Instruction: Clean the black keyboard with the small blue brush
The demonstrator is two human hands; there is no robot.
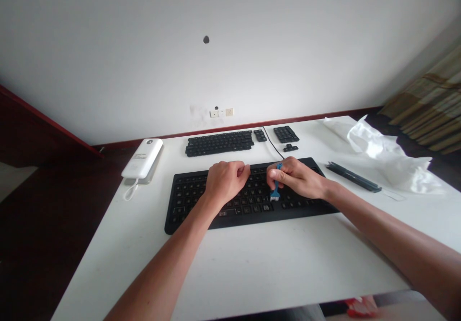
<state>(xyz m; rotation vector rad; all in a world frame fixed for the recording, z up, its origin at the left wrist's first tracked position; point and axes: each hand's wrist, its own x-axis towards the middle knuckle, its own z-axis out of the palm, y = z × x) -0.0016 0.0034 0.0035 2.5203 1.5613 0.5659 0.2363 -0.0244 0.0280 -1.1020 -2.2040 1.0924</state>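
A black keyboard (pixel 187 201) lies across the middle of the white table (pixel 252 263). My right hand (pixel 298 179) is closed round a small blue brush (pixel 275 189), whose white bristles point down onto the keys right of centre. My left hand (pixel 225 182) rests on the keyboard's upper middle with its fingers curled under in a loose fist; what it holds, if anything, is hidden. The two hands are a short gap apart.
Behind the keyboard lie sets of loose black keycaps (pixel 219 143) laid out in keyboard shape, with a number block (pixel 285 134). A white power bank (pixel 142 158) sits at the back left. Black strips (pixel 353 177) and crumpled white plastic (pixel 382 153) lie at the right.
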